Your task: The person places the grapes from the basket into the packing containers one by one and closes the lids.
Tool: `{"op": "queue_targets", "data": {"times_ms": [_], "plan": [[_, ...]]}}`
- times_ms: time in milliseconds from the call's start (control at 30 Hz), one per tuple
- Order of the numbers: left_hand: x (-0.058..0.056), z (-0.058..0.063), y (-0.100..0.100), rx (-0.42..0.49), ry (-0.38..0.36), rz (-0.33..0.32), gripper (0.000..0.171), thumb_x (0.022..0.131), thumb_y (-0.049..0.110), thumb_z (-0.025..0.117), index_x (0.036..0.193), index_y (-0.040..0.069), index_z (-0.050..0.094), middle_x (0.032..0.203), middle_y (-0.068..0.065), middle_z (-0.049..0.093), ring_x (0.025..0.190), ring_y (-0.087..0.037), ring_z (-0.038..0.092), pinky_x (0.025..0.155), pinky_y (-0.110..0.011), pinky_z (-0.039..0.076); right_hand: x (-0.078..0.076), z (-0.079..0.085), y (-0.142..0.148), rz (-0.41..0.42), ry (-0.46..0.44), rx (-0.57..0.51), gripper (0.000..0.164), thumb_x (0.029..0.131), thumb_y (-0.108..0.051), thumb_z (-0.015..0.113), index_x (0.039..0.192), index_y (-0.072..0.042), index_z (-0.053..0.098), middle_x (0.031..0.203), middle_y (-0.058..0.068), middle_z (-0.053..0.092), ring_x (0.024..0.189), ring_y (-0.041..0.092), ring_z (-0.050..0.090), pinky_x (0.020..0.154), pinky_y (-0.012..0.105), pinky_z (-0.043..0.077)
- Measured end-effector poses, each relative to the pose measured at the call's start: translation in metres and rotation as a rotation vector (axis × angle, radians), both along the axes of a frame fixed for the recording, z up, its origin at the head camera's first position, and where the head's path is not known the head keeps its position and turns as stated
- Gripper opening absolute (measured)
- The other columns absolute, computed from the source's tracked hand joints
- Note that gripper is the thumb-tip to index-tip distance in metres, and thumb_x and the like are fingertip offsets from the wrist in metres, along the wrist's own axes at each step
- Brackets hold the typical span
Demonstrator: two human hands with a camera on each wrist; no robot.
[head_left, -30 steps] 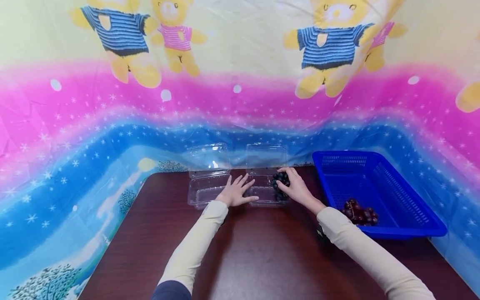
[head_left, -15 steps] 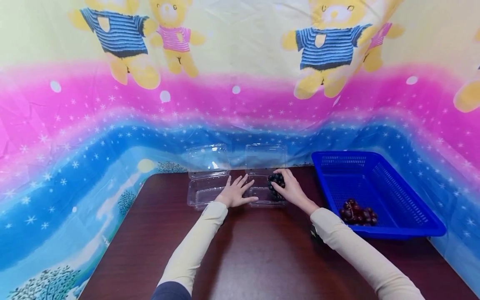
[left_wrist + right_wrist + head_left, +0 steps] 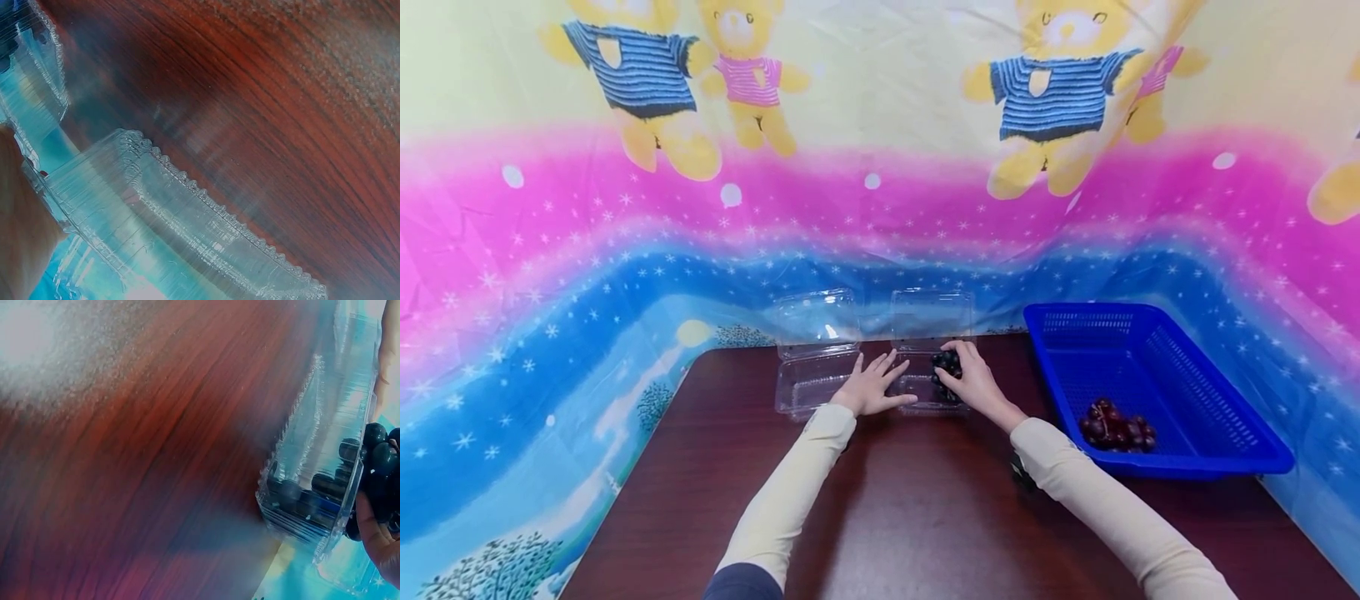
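Right hand (image 3: 979,379), grip clamped round dark grapes (image 3: 945,368) in the right clear container (image 3: 916,387) (some showing above it), left hand (image 3: 871,390) splayed wide at the left container (image 3: 807,385), red grapes (image 3: 1112,427) in blue basket (image 3: 1195,464)

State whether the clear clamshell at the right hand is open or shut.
Open: its lid stands raised behind the base, and the right hand holds black grapes partly inside.

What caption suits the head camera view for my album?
Dark grapes in the right hand's grip, partly inside an open clear container; red grapes rest in a blue basket.
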State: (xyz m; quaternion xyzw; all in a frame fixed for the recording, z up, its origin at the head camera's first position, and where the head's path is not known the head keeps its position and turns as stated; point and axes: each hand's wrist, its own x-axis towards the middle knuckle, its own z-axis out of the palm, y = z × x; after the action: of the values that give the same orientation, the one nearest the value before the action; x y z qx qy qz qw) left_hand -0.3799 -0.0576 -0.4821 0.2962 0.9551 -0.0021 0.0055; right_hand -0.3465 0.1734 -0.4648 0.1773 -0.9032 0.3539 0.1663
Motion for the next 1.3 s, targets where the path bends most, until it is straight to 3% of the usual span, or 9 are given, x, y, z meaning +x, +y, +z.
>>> {"op": "queue_targets", "data": {"times_ms": [200,367,767,1067,1300], "plan": [[0.0,-0.001,0.0,0.003,-0.004,0.002,0.081,0.083,0.077,0.024,0.149,0.033,0.008,0.157,-0.004,0.006,0.143,-0.023,0.011,0.112,-0.057,0.003,-0.001,-0.004,-0.005,-0.027,-0.018,0.014,0.039,0.089,-0.026,0.062,0.123,-0.014,0.046,0.12,0.014,0.046,0.099,0.032,0.056,0.079,0.047,0.049],[-0.001,-0.002,-0.001,0.01,0.007,-0.006,0.083,0.083,0.077,0.024,0.15,0.029,0.013,0.157,-0.005,0.007,0.143,-0.024,0.014,0.112,-0.058,0.005,-0.001,-0.005,-0.01,-0.052,-0.008,0.045,0.039,0.089,-0.027,0.062,0.122,-0.015,0.046,0.121,0.013,0.046,0.088,0.029,0.059,0.072,0.043,0.05],[-0.001,-0.004,0.0,0.002,-0.001,0.013,0.085,0.081,0.08,0.021,0.15,0.031,0.009,0.157,-0.002,0.004,0.143,-0.022,0.012,0.112,-0.057,0.003,-0.007,-0.012,-0.019,-0.095,0.01,0.068,0.04,0.088,-0.028,0.063,0.122,-0.016,0.046,0.123,0.013,0.045,0.085,0.028,0.06,0.071,0.043,0.051],[0.0,-0.003,0.001,0.006,0.004,0.022,0.083,0.083,0.077,0.024,0.15,0.031,0.009,0.157,-0.003,0.006,0.143,-0.023,0.013,0.113,-0.056,0.003,-0.005,-0.011,-0.027,-0.14,0.007,0.064,0.039,0.089,-0.03,0.062,0.122,-0.016,0.047,0.121,0.013,0.046,0.065,0.02,0.055,0.062,0.036,0.05],[0.001,-0.003,0.002,0.007,0.004,0.028,0.083,0.083,0.077,0.026,0.15,0.031,0.009,0.157,-0.001,0.004,0.143,-0.023,0.012,0.113,-0.056,0.003,-0.006,-0.012,-0.031,-0.16,-0.003,0.049,0.037,0.088,-0.029,0.062,0.121,-0.017,0.048,0.122,0.012,0.046,0.072,0.024,0.058,0.066,0.039,0.051]]}}
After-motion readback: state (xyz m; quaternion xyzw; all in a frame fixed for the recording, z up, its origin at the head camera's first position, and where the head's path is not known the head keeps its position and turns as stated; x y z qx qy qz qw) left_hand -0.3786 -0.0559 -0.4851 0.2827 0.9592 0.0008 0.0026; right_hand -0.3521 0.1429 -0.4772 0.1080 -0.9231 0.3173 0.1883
